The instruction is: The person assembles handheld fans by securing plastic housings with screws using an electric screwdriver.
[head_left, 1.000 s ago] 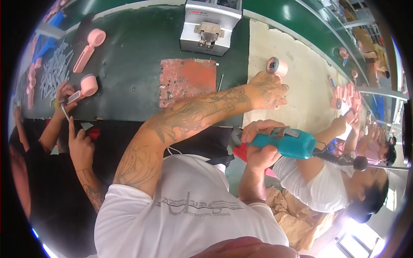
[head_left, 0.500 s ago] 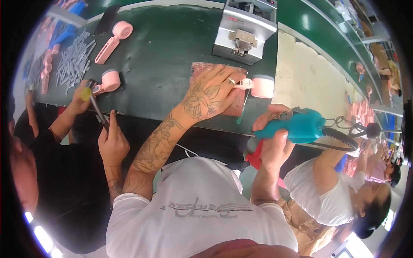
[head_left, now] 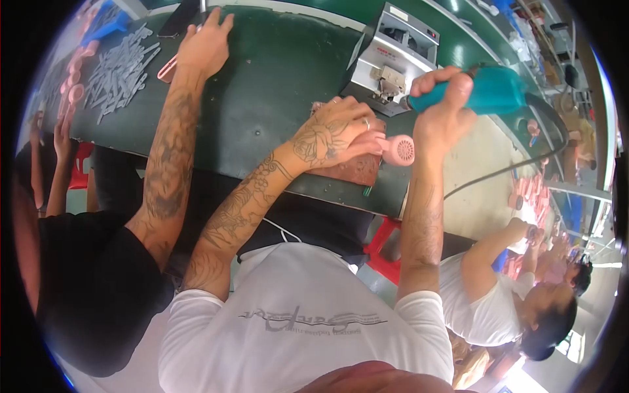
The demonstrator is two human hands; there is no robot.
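Observation:
My left hand (head_left: 337, 131) is closed around the handle of a pink handheld fan (head_left: 398, 150), pressing it on a reddish pad (head_left: 354, 171). The fan's round grille faces up, right of my fingers; the handle is mostly hidden under them. Gripped in my right hand (head_left: 444, 111) is a teal electric screwdriver (head_left: 495, 95), held sideways with its tip pointing left at the front of a grey screw feeder (head_left: 396, 59). Whether the tip touches the feeder I cannot tell. A small green piece (head_left: 367, 190) shows at the pad's near edge.
A co-worker's arm (head_left: 171, 144) reaches across the green table (head_left: 262, 78) at left, over another pink fan (head_left: 168, 70). Grey strips (head_left: 124, 69) lie piled beyond it. The screwdriver's cable (head_left: 504, 171) hangs at right. Another person (head_left: 491, 288) sits to my right.
My right hand has lifted the screwdriver up and away from me, to the feeder's front. The fan in my left hand has turned grille up. The co-worker at left has reached far across the table.

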